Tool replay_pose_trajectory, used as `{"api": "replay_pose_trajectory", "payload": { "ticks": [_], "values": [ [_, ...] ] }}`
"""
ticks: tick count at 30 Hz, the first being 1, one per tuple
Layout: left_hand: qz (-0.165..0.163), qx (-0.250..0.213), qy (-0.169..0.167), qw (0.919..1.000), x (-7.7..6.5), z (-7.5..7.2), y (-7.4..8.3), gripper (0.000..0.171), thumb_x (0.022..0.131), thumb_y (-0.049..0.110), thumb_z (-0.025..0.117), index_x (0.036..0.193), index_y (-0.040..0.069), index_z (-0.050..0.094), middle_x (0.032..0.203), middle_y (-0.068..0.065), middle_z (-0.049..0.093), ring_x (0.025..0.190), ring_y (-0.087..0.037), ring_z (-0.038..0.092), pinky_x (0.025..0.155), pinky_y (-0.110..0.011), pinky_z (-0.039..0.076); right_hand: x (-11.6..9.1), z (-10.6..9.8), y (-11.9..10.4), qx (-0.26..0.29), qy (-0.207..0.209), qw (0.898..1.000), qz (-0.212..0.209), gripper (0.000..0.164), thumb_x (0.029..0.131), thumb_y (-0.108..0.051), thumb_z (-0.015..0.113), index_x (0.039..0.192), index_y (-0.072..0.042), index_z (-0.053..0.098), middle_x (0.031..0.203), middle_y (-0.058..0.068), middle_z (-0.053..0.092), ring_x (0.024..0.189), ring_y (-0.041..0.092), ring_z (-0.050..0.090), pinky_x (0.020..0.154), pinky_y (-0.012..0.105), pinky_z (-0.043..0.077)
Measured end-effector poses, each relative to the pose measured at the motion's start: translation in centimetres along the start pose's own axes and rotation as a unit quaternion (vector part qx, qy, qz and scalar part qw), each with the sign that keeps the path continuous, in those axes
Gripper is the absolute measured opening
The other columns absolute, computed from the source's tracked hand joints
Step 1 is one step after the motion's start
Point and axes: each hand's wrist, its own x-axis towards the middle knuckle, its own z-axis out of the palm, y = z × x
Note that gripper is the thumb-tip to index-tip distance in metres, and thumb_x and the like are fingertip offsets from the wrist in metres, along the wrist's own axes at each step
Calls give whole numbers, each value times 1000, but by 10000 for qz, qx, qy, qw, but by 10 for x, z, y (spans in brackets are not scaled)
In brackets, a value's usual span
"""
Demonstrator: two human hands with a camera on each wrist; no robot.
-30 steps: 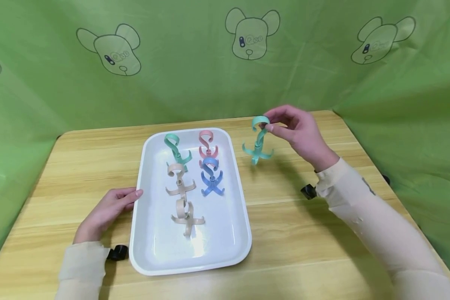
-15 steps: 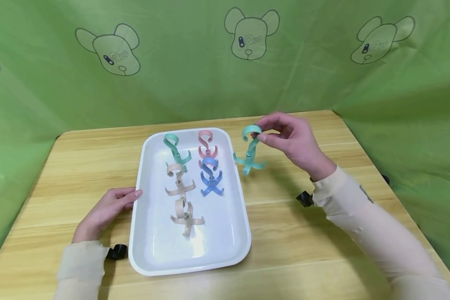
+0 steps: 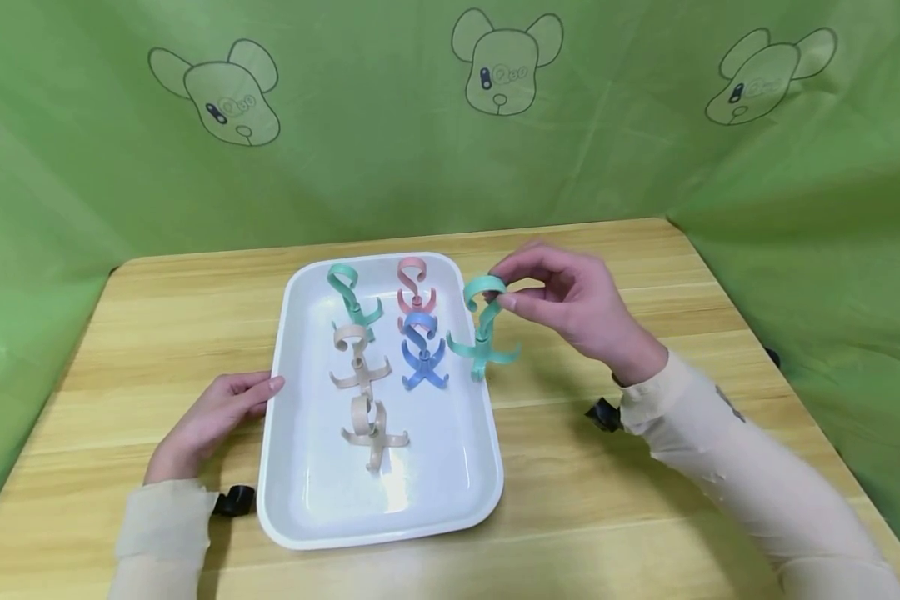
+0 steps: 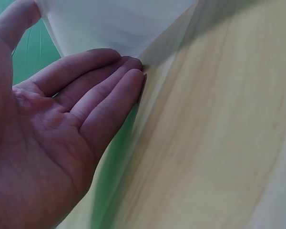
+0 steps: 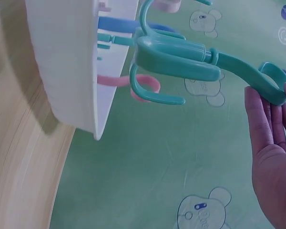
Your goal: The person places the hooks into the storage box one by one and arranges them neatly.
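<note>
My right hand (image 3: 566, 307) pinches the curled top of a teal multi-prong hanging hook (image 3: 483, 342) between thumb and fingers. Its prongs spread downward over the right rim of a white tray (image 3: 427, 492). The right wrist view shows the hook's twisted stem and curved prongs up close, with fingertips on the curl. Inside the tray stand a green hook (image 3: 356, 313), a pink hook (image 3: 412, 275), a blue hook (image 3: 424, 363) and two beige hooks, one beige hook (image 3: 360, 373) behind the other. My left hand (image 3: 213, 415) holds the tray's left side, thumb over the rim, fingers against the outer wall.
The tray lies on a wooden table (image 3: 607, 483). A green curtain (image 3: 382, 150) printed with mouse heads hangs behind and at the sides. A small black wrist camera (image 3: 234, 501) sits below the left hand, another black camera (image 3: 604, 414) by the right wrist.
My right hand has carried the teal hook left and toward me, from beside the tray to over its right rim. The left hand has stayed at the tray's left side.
</note>
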Motion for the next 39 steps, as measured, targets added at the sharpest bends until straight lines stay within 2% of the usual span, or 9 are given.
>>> {"api": "replay_pose_trajectory", "payload": {
  "ticks": [5, 12, 19, 33, 39],
  "values": [
    [45, 60, -13, 10000, 1, 0, 0, 56, 102, 36, 55, 132, -11, 54, 123, -21, 64, 104, -18, 66, 90, -23, 48, -2, 7, 0, 51, -164, 9999, 6, 25, 84, 23, 61, 106, 14, 64, 103, 24, 62, 94, 31, 65, 81, 36, 56],
    [-107, -12, 51, 9999, -2, 1, 0, 58, 101, 37, 56, 134, -11, 53, 124, -20, 63, 104, -16, 65, 90, -24, 48, -5, 17, 5, 213, -534, 9983, 133, 23, 86, 17, 64, 108, 15, 62, 105, 22, 62, 96, 33, 64, 83, 40, 56],
    [25, -23, 2, 10000, -3, 2, 0, 55, 103, 34, 54, 133, -11, 53, 127, -22, 61, 106, -16, 64, 91, -26, 48, -7, 26, 9, 253, -765, 9958, 439, 26, 84, 15, 67, 110, 12, 62, 107, 19, 62, 102, 32, 62, 82, 40, 56],
    [-82, 4, 38, 10000, -1, 3, -2, 58, 101, 39, 55, 134, -9, 54, 129, -21, 60, 109, -18, 63, 92, -25, 47, -10, 43, 26, 113, -1169, 9886, 940, 28, 85, 13, 68, 112, 7, 63, 111, 16, 60, 103, 30, 60, 84, 40, 55],
    [-20, 8, 88, 10000, 1, 2, -3, 57, 102, 38, 55, 133, -10, 54, 129, -22, 60, 109, -16, 63, 91, -24, 48, -13, 47, 30, 21, -1406, 9833, 1152, 30, 86, 10, 68, 115, 4, 63, 110, 14, 60, 103, 29, 58, 82, 38, 56]
  ]
}}
